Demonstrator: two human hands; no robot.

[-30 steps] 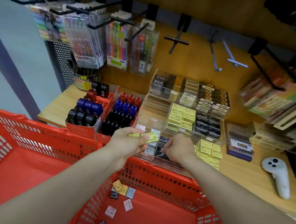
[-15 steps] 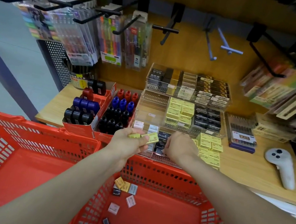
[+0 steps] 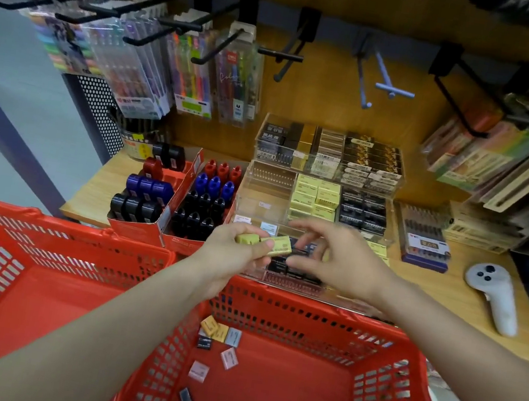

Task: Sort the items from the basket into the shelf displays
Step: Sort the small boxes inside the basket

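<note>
- Wooden desk (image 3: 442,291) across the far half of the scene, carrying the displays, under a wooden back wall with black hooks
- Two red baskets along the near edge: left basket (image 3: 1,280) and right basket (image 3: 308,311) side by side, rims touching the desk's near edge
- Hanging pen packs (image 3: 157,79) on the hooks at far left; flat packs of stationery (image 3: 505,158) hanging and stacked at far right
- Clear tiered display (image 3: 328,162) at centre of the desk, with black and gold boxes on the top tier, yellow boxes (image 3: 315,196) and black boxes (image 3: 363,211) on the middle tier
- Red cardboard trays (image 3: 163,219) left of the clear display, filled with black, blue and red caps
- White controller (image 3: 494,295) lying on the desk at right
- Boxed pen set (image 3: 423,237) between the clear display and the controller
- Left hand (image 3: 230,257) above the far rim of the right basket, fingers curled, pinching yellow erasers (image 3: 267,242) between thumb and fingers
- Right hand (image 3: 340,261) just right of the erasers, over the nearest tier of the display, fingers spread and loosely bent, gripping nothing
- Small loose items (image 3: 216,341) on the floor of the right basket near its left wall: yellow, grey, pink and dark packets, scattered
</note>
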